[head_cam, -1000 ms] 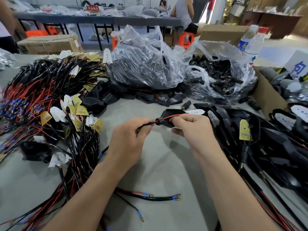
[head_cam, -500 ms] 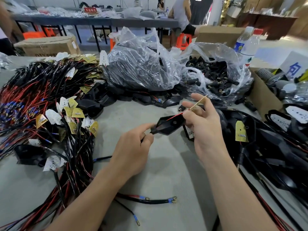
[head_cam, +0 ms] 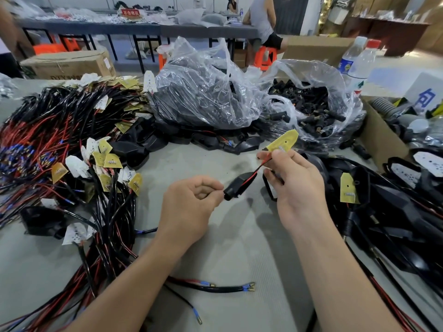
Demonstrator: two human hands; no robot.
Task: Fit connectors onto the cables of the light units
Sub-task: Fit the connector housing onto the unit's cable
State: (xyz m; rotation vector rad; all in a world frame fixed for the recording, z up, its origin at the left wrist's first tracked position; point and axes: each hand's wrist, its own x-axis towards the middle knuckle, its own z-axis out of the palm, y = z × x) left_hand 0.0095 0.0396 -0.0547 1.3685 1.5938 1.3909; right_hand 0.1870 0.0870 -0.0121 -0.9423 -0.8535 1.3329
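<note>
Light units in a tangled heap [head_cam: 55, 140] are shown at the left of the frame: red and black cables ending in blue-sleeved terminals, with small yellow and white boards among them. No connector is made out on those ends, so this heap is judged to await fitting, and by its size much work is left.

At lower centre a loose cable [head_cam: 223, 288] with bare terminals is seen on the grey table [head_cam: 239, 248].

Just left of centre the left hand [head_cam: 189, 209] is curled, its fingertips pinched on the narrow end of a black shell [head_cam: 236, 188] held above the table. From the shell a red wire [head_cam: 255, 172] is led up and rightward to the right hand [head_cam: 297, 188], by which it is pinched between thumb and forefinger just beneath a yellow board [head_cam: 282, 140]. Whether a connector is already seated on this unit's cable cannot be told, its far end being hidden by the left hand.

At upper centre a clear bag [head_cam: 215, 75] of dark parts is set beside a second bag [head_cam: 311, 68], well stocked with small black connectors [head_cam: 311, 109].

At the right a pile of black units [head_cam: 395, 212] is stacked; some cables there appear to carry plugs, so these are presumed finished.
</note>
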